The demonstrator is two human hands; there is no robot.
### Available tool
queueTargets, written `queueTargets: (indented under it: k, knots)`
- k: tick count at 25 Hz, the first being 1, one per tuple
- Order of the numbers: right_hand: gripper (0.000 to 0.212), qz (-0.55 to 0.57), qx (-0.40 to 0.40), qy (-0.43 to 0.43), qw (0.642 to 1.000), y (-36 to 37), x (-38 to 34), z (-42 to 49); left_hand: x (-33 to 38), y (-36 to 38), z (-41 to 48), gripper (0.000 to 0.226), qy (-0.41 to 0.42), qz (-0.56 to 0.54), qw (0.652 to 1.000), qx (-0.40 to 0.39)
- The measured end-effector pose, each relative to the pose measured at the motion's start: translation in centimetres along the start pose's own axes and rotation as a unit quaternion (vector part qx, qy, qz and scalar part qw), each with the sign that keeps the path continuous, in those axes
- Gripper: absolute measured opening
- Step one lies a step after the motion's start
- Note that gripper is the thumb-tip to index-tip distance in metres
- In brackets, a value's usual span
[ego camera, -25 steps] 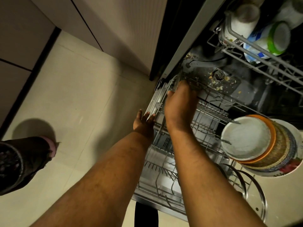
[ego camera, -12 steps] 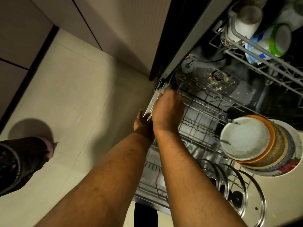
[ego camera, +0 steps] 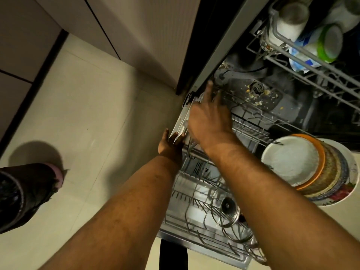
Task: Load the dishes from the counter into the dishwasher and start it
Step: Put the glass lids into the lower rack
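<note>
Dishwasher open, lower rack (ego camera: 194,191) drawn out over the door. Left hand (ego camera: 170,147) is at the rack's left edge, its fingers curled round the near end of the metal side rail (ego camera: 181,121). Right hand (ego camera: 209,121) is above the rack's far left corner with its fingers (ego camera: 209,92) straight and spread, holding nothing; contact with the wire cannot be told.

Stack of plates (ego camera: 292,162), white one on top, sits at the rack's right edge; whether it stands in the rack cannot be told. Glass lids (ego camera: 228,207) stand between tines in the near part of the rack. The middle rows of tines are bare.

Tub floor (ego camera: 282,106) behind the rack is dark and flecked with food scraps. Upper rack (ego camera: 311,71) overhangs at far right and carries cups (ego camera: 288,22). Tiled floor (ego camera: 87,114) lies open left of the rail, a foot (ego camera: 29,191) at its far left edge.
</note>
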State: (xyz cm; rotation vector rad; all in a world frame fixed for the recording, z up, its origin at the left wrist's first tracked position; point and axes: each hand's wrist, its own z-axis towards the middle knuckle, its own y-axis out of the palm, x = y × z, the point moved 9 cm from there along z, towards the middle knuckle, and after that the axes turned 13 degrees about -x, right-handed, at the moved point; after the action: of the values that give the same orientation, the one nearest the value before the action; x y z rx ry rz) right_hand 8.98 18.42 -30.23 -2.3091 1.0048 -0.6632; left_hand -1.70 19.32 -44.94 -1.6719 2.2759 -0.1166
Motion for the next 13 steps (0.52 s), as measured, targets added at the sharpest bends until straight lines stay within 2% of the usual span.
queueTargets:
  k: [1, 2, 5, 7, 9, 11, 12, 13]
  knots:
    - [0.035, -0.05, -0.001, -0.006, 0.999, 0.0, 0.4, -0.2, 1.8, 0.3, 0.2, 0.082, 0.101, -0.038, 0.994, -0.022]
    - [0.04, -0.091, 0.016, -0.024, 0.995, -0.4, 0.9, -0.5, 1.9, 0.3, -0.4, 0.083, 0.122, -0.056, 0.99, -0.033]
    - [0.033, -0.135, 0.019, -0.106, 0.985, -0.7, 1.4, -2.0, 1.5, 0.6, 0.2, 0.083, 0.093, -0.04, 0.995, -0.01]
    - [0.022, -0.133, 0.044, -0.114, 0.984, -1.0, 2.2, -4.3, 1.8, 1.0, 0.4, 0.082, 0.088, -0.038, 0.995, -0.013]
    - [0.02, -0.023, 0.07, -0.075, 0.994, -1.5, 4.8, -6.3, 1.6, 0.5, 0.0, 0.078, 0.088, -0.018, 0.996, -0.006]
    - [0.019, 0.164, 0.089, -0.004, 0.982, -0.6, 8.1, -7.8, 1.9, 0.6, 0.0, 0.076, 0.086, -0.005, 0.996, -0.001]
    - [0.021, 0.279, 0.098, 0.047, 0.954, 0.7, 10.0, -8.1, 1.9, 0.7, 0.0, 0.075, 0.08, -0.003, 0.997, 0.003]
    - [0.025, 0.402, 0.099, 0.098, 0.905, 2.6, 11.7, -8.2, 2.0, 0.7, 0.1, 0.075, 0.078, -0.003, 0.997, 0.009]
